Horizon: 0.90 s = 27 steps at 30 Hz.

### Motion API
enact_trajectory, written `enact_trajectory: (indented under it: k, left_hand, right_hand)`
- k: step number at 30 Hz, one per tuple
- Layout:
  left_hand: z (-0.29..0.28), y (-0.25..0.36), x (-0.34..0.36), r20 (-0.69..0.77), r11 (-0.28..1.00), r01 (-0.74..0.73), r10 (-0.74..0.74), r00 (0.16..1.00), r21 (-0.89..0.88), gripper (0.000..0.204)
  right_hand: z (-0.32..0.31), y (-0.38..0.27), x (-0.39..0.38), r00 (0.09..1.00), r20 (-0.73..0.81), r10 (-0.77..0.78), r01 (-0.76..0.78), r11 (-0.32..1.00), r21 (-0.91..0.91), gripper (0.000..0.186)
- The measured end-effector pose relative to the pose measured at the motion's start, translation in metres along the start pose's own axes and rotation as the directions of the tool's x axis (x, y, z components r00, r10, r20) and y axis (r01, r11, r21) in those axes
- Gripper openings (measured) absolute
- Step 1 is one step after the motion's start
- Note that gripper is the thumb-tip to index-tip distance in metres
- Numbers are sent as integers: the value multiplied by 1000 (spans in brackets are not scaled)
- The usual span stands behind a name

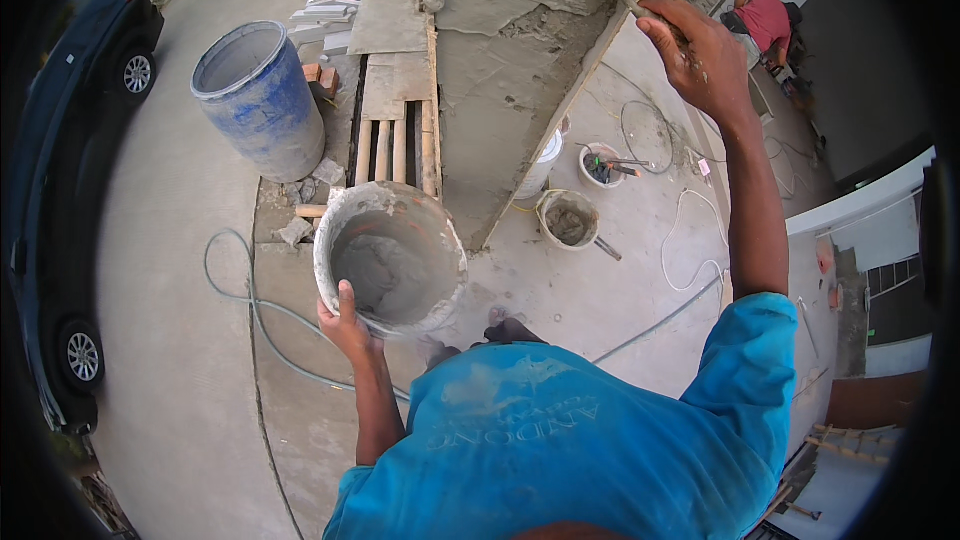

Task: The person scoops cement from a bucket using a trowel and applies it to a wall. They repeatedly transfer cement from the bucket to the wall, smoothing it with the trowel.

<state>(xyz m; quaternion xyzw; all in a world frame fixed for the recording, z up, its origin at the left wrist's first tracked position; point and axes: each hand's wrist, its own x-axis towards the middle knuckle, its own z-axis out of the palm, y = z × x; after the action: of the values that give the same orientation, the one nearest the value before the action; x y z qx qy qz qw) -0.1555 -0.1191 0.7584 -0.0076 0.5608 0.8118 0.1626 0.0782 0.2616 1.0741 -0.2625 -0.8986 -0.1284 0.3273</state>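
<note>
left grip (pixel 354 334) clamped on bucket (pixel 324 245), mortar (pixel 380 268) inside; right grip (pixel 704 58) clamped on tool (pixel 634 6)

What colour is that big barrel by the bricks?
The barrel is blue, with greyish smears; it shows best in the head view.

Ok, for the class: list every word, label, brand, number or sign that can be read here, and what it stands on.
Blue shirt: faded lettering; its wording is not copied out here.
Mortar bucket: no readable text.
Blue drum: no readable text.
Dark vehicle: any marks are too small to read.
</note>
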Motion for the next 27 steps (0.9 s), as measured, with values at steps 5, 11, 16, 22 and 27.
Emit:
enact_trajectory:
  k: [5,11,16,22,27]
  left_hand:
    - [11,14,-8,-33,998,16,-18,999,-56,43]
    - [2,1,2,-27,1000,0,0,1000,-10,40]
    - [2,4,1,-6,999,48,-48,999,-21,43]
    - [0,-2,1,-8,999,54,-54,999,-4,45]
    - [-9,-2,6,36,997,46,-48,998,57,52]
  right_hand:
    - [-35,5,-9,995,-47,86,-89,993,-82,33]
    - [-9,-42,-40,991,23,132,-133,986,99,31]
    - [20,-51,-33,989,65,133,-140,983,117,30]
    - [-11,-12,-29,994,110,20,0,985,-173,29]
    - [-38,14,17,956,158,-248,283,922,-264,30]
